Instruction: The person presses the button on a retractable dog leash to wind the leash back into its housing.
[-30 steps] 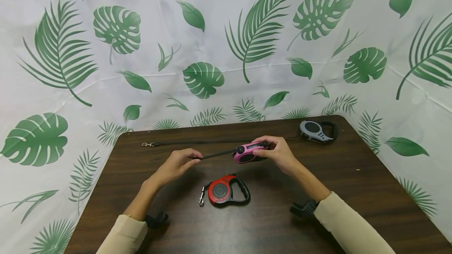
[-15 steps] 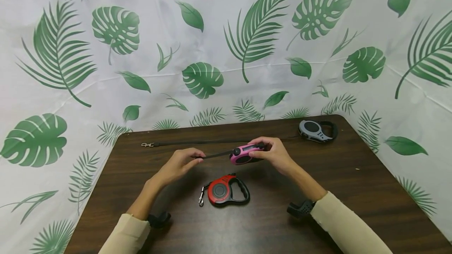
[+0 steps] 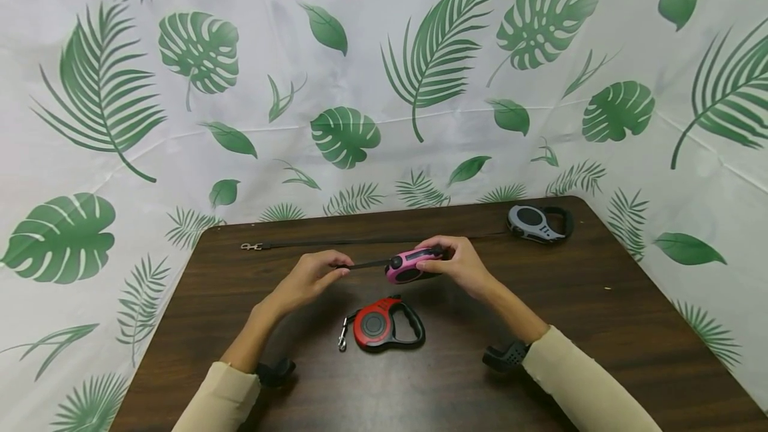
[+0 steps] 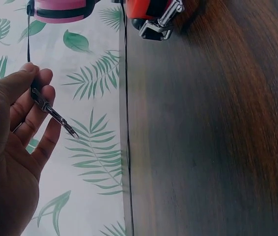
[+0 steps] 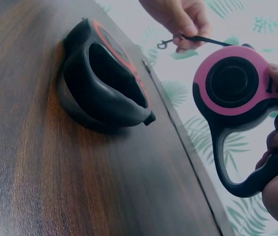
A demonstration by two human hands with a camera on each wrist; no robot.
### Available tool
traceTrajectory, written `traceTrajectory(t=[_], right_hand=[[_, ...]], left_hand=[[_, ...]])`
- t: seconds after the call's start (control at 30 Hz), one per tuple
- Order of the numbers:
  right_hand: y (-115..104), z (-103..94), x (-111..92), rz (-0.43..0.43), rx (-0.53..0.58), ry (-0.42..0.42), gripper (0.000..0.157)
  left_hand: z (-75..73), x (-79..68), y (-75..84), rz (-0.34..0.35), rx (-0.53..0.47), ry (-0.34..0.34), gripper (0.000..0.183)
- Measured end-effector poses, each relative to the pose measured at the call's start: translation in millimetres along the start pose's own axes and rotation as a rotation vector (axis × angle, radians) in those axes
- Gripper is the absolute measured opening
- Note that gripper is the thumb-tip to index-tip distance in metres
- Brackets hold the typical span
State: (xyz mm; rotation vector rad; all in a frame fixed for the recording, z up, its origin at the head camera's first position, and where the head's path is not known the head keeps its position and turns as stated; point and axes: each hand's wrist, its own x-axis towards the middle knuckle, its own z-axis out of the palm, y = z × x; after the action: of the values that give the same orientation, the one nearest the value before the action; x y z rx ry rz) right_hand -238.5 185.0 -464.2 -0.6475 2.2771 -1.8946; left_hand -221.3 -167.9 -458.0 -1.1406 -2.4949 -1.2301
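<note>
My right hand point(image 3: 459, 264) grips the black handle of a pink retractable dog leash point(image 3: 403, 267), its thumb on the pink casing in the right wrist view. The left hand point(image 3: 312, 279) pinches the end of that leash's black strap point(image 3: 371, 264), and a metal clip point(image 4: 55, 114) sticks out past the fingers in the left wrist view. A short length of strap stretches between the two hands above the table. Below them a red retractable leash point(image 3: 373, 327) lies on the table, its silver clip point(image 3: 343, 339) at its left side.
At the back right of the dark wooden table point(image 3: 600, 325) lies a grey retractable leash point(image 3: 531, 219). Its strap point(image 3: 336, 242) runs left along the back, ending in a metal clip point(image 3: 249, 246). Behind the table hangs a leaf-patterned cloth point(image 3: 360, 72).
The right hand has moved left with the pink leash, and the left hand slightly right. The strap between them has become shorter. The red and grey leashes lie as before.
</note>
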Motion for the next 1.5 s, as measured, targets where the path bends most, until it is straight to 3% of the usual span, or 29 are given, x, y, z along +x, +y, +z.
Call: traceTrajectory(t=[0.27,1.23,1.5], right_hand=[[0.3,9.3,3.4,0.002,-0.01,-0.008,0.03],[6.4,32.5,12.0,-0.015,0.037,0.005,0.028],[3.7,36.0,12.7,-0.017,0.026,0.002,0.028]], left_hand=[[2.4,2.6,3.1,-0.046,-0.041,-0.037,0.016],[14.1,15.6,9.9,0.015,0.013,-0.01,0.016],[16.6,18.8,10.4,-0.01,-0.01,-0.016,0.016]])
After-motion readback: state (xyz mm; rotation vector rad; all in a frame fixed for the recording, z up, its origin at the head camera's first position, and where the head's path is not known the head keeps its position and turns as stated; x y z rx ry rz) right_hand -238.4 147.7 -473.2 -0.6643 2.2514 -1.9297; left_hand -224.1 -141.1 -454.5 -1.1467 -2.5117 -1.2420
